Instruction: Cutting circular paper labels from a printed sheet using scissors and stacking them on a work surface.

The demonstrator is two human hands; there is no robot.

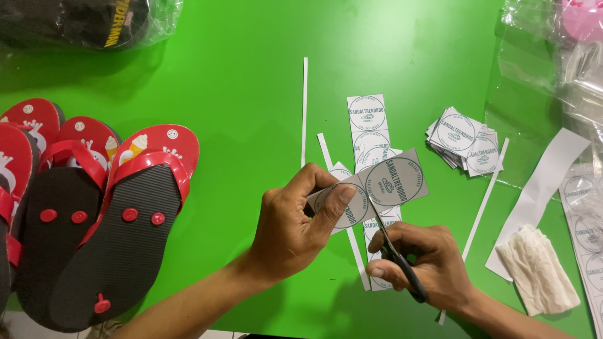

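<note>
Label strip (377, 188), a short grey-white piece printed with two round marks, sits pinched in the left hand (295, 229): the thumb (336, 204) presses on top of its near end and the curled fingers close beneath it, so the strip is held up off the green table (239, 94). Scissors (392, 251) with black handles are gripped in the right hand (421, 263), fingers clenched through and around the handles, the thin blades slightly parted and meeting the strip between its two round marks.

Just under the hands lies a longer strip of the same labels (366, 116), running away from the person, with narrow white paper trimmings (304, 110) beside it. To the right, well apart from the hands, rests a small heap of cut square labels (465, 141), then a white paper band (543, 182) and a folded white cloth (540, 270). Clear plastic bags (540, 56) crowd the right edge. On the left, red-and-black flip-flops (119, 220) lie overlapped, some sole-up.
</note>
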